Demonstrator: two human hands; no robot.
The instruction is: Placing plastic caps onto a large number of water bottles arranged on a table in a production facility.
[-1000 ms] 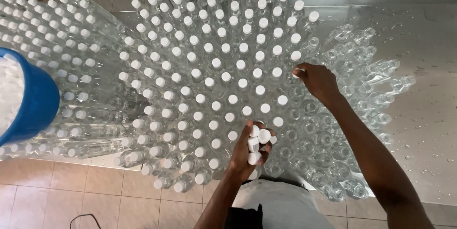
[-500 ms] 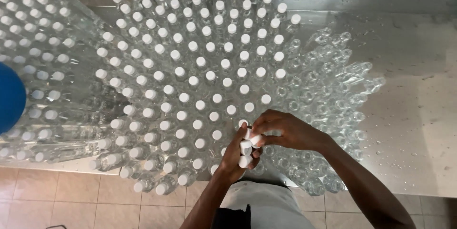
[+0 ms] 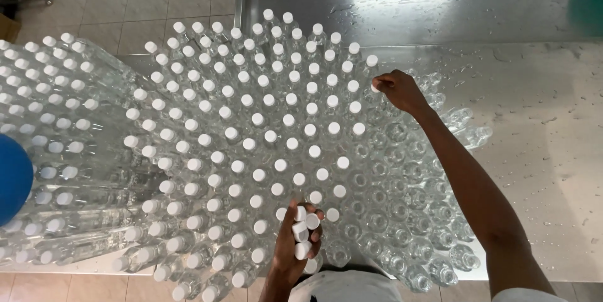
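**Caps going onto a field of clear bottles**

A white cap (image 3: 375,88) sat pinched in the fingertips of the right hand (image 3: 397,90), held right at the mouth of a clear bottle at the edge of the capped block — the fingers curled down over it, probably to seat it square on the neck. The left hand (image 3: 296,242) was low in the view, close to the person's body, cupped shut around a small stack of spare caps (image 3: 303,231), most likely kept there as a ready supply so the other hand could take one at a time. The two hands were well apart, the right reaching far across the bottles.

Around them stood a dense crowd of clear plastic bottles: the capped bottles (image 3: 251,126) filled the left and middle, while the open bottles (image 3: 408,201) — still uncapped — ran in a band under the right forearm. They stood on a wet metal surface (image 3: 540,120) beaded with water. A blue rounded object (image 3: 14,179) showed at the left edge.
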